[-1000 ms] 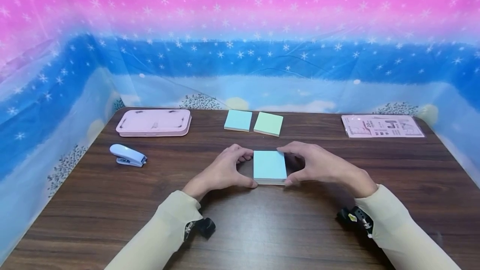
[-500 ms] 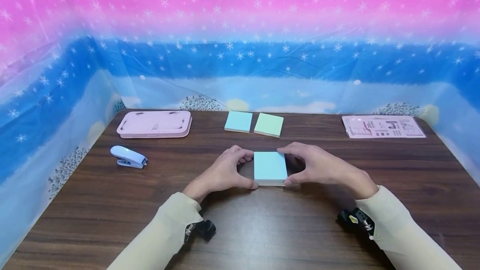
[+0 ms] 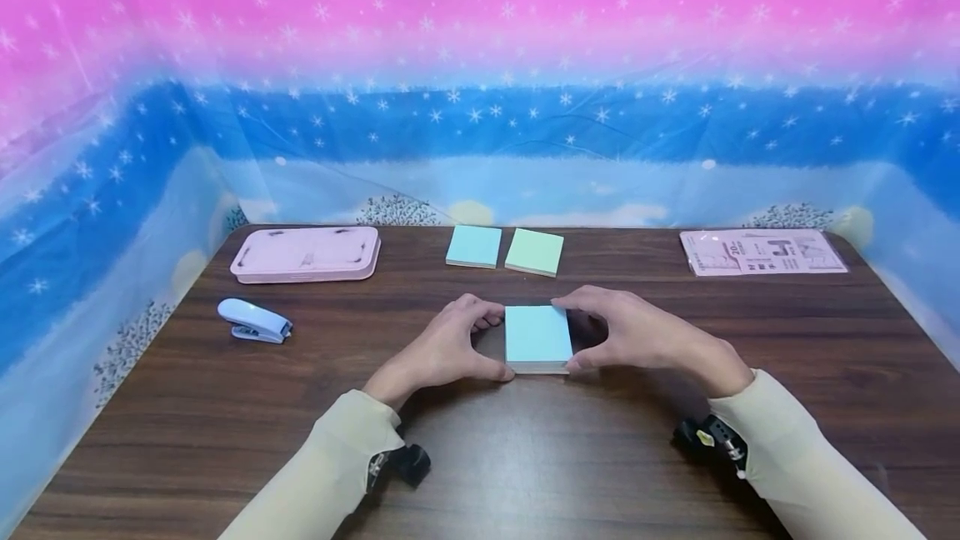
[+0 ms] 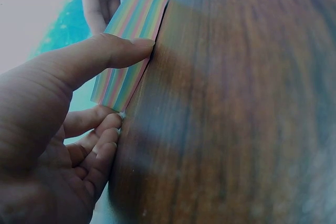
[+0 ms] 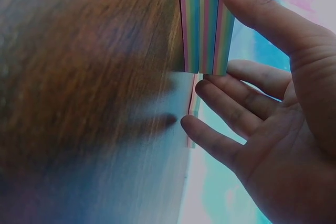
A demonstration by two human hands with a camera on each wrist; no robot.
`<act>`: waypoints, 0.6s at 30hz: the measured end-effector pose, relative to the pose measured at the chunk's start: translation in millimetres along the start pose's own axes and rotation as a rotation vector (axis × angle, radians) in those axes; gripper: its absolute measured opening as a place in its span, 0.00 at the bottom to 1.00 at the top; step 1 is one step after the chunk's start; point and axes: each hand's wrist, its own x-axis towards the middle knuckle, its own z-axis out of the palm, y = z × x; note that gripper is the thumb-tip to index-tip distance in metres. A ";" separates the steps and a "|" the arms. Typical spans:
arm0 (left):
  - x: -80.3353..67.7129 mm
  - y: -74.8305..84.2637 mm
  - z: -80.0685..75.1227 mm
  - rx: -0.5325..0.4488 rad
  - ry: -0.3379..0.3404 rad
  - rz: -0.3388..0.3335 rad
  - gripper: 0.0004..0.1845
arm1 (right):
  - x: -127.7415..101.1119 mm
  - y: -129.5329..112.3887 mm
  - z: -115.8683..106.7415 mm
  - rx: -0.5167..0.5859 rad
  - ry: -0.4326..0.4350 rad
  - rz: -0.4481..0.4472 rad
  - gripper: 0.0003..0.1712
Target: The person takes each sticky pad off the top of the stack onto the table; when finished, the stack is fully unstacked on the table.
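Left hand (image 3: 446, 348) and right hand (image 3: 645, 332) pinch the note stack (image 3: 537, 334) at its corners, between thumbs and fingers; judged light and stiff, its layers may slide, so full-height side holds suit.

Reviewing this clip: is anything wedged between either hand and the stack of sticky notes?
Nothing visible is. The left hand and right hand both touch the stack directly; the blue pad and green pad lie apart, behind it.
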 end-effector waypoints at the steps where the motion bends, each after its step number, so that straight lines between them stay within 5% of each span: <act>1: -0.5 -0.4 0.4 -0.002 0.000 -0.001 0.45 | -0.2 0.4 0.3 0.000 -0.002 -0.005 0.48; 18: -0.5 0.9 -0.9 0.009 0.001 -0.002 0.45 | 0.0 -0.2 -1.8 -0.012 -0.007 -0.004 0.48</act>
